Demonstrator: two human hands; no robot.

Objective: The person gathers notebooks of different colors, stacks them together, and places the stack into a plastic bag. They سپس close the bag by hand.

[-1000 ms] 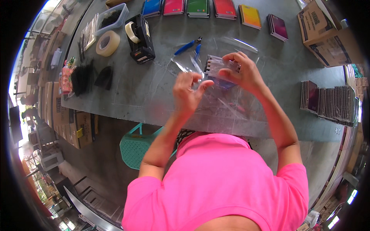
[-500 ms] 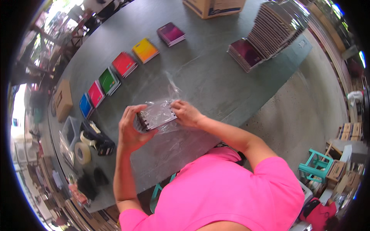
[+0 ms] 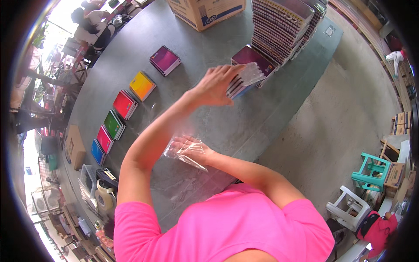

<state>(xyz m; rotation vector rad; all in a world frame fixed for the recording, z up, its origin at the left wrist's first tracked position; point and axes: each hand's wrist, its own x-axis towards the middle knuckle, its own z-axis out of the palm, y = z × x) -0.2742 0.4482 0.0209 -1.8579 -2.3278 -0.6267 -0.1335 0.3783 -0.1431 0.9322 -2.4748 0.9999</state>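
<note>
My left hand (image 3: pixel 216 85) reaches across to the right and grips a small pack of spiral notebooks (image 3: pixel 240 85) in clear wrap, its fingers and thumb round one end. The pack is beside the purple spiral notebook (image 3: pixel 251 56) at the foot of a tall notebook stack (image 3: pixel 281 28). Whether it touches them I cannot tell. Closer to my body, my right hand (image 3: pixel 194 150) has a crumpled clear plastic bag (image 3: pixel 187 160) at its fingers. The film covers part of them and catches the light.
A row of small notebook piles runs along the left: purple (image 3: pixel 165 60), yellow (image 3: pixel 142 86), red (image 3: pixel 125 105), green (image 3: pixel 114 125), pink (image 3: pixel 104 139) and blue (image 3: pixel 98 152). A cardboard box (image 3: pixel 207 13) stands at the back. Tape (image 3: pixel 104 200) lies at the left.
My left hand has carried the wrapped pack far to the right, toward the tall stack. My right hand has let go of the pack and moved nearer my body, with clear film at its fingers.
</note>
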